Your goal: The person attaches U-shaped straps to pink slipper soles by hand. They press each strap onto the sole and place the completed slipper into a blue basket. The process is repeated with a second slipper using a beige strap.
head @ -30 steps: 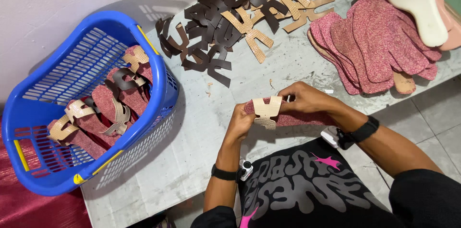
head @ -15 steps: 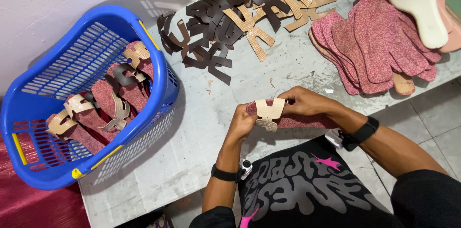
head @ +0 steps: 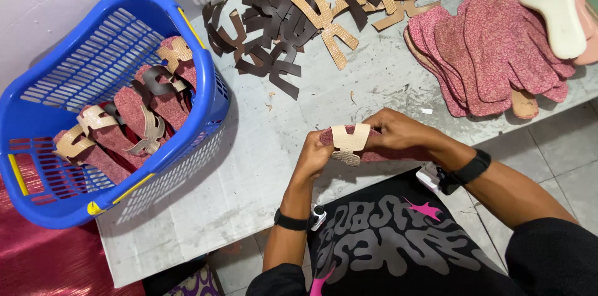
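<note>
Both hands meet at the near edge of the grey worktop: the left hand pinches one end of a pink insole and the right hand grips it from the other side, with a beige cut-out strap piece wrapped across the insole between them. To do this fitting well, it seems best to keep the strap centred and square across the insole, its tabs tucked evenly under both edges, and the fingers pressing flat so nothing creases. Left of the hands, a blue basket holds insoles with straps already on. At the far side lie a heap of brown and beige strap pieces and a stack of bare pink insoles.
</note>
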